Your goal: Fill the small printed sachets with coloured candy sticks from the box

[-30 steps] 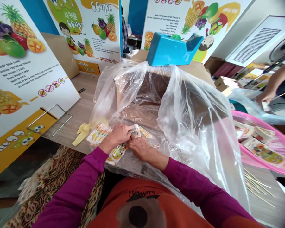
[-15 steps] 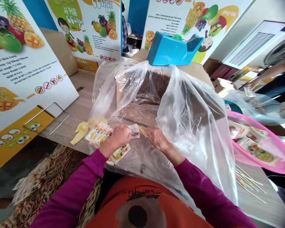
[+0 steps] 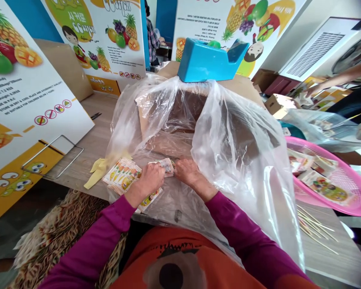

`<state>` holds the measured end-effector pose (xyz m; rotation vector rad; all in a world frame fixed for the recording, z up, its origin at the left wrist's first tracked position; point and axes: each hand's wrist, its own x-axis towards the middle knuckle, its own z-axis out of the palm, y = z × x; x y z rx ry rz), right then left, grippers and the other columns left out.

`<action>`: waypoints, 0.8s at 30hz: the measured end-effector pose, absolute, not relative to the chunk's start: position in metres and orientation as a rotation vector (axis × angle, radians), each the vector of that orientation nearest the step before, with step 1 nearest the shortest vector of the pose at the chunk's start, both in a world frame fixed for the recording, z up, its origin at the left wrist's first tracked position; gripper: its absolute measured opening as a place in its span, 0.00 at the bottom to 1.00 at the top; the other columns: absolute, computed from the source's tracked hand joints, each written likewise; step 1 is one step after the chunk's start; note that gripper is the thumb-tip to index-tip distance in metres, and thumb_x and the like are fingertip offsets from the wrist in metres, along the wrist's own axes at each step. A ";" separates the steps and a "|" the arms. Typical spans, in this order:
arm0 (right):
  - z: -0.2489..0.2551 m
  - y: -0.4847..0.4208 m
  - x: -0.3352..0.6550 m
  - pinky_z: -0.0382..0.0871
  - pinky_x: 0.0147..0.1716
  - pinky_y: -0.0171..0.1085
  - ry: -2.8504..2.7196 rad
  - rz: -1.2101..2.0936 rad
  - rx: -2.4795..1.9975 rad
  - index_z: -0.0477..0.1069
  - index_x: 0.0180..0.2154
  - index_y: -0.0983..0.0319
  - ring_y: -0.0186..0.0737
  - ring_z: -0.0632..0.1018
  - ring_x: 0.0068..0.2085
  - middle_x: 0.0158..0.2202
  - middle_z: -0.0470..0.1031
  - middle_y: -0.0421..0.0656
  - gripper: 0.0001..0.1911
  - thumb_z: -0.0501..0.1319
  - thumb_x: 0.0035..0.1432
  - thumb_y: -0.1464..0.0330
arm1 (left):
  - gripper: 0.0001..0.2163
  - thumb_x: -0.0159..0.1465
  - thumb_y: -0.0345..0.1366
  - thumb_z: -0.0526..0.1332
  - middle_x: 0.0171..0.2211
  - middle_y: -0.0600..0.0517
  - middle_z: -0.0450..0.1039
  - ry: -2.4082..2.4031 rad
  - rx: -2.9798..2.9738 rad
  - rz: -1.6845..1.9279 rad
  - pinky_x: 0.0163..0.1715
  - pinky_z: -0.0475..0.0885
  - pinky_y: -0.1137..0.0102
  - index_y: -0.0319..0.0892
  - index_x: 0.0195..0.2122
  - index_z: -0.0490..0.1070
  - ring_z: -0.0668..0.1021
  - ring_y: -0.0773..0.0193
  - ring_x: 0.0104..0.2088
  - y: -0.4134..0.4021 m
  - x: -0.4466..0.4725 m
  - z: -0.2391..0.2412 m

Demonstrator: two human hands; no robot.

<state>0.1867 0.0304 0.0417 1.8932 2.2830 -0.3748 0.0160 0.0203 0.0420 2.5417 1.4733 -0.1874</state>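
Note:
My left hand (image 3: 152, 178) is closed on a small stack of printed packets (image 3: 168, 166), whose far end sticks out past the fingers. Close on its right, my right hand (image 3: 186, 171) has its fingers curled at the end of that stack. The thin pale sticks it held a moment ago are now almost wholly hidden by the fingers. Larger fruit-printed sachets (image 3: 123, 174) lie beneath and left of my left hand. Both hands work over a clear plastic bag (image 3: 228, 124) that lines an open cardboard carton (image 3: 168, 142) lying on its side.
A blue tape dispenser (image 3: 209, 64) stands on the carton. At right are a pink basket (image 3: 359, 200) of sachets and loose thin sticks (image 3: 315, 230). A yellow scrap (image 3: 96, 174) and wire frame (image 3: 78, 150) lie left. A co-worker's arm (image 3: 339, 80) reaches in at far right.
My right hand has moved left, up to the small packets, and its fingers have curled in. The sticks that showed between the hands are now mostly covered. The view has shifted slightly.

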 end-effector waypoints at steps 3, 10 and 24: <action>0.037 0.038 0.183 0.75 0.48 0.42 2.294 -0.439 1.897 0.83 0.50 0.67 0.56 0.84 0.52 0.54 0.82 0.63 0.15 0.62 0.69 0.67 | 0.13 0.71 0.26 0.57 0.47 0.33 0.82 1.506 2.532 -0.154 0.46 0.77 0.57 0.35 0.46 0.82 0.84 0.44 0.48 0.017 0.019 0.038; 0.030 0.048 0.216 0.70 0.42 0.41 2.428 -0.820 2.011 0.76 0.33 0.62 0.46 0.79 0.39 0.35 0.80 0.50 0.11 0.57 0.67 0.69 | 0.14 0.72 0.26 0.55 0.50 0.35 0.81 1.551 2.507 -0.162 0.46 0.78 0.60 0.36 0.48 0.82 0.84 0.46 0.49 0.013 0.018 0.035; -0.016 0.053 0.252 0.65 0.35 0.38 2.658 -1.951 2.408 0.70 0.34 0.56 0.39 0.68 0.33 0.31 0.68 0.37 0.20 0.71 0.55 0.48 | 0.15 0.71 0.24 0.55 0.50 0.36 0.82 1.527 2.514 -0.115 0.49 0.77 0.60 0.38 0.46 0.83 0.81 0.45 0.56 0.017 0.013 0.038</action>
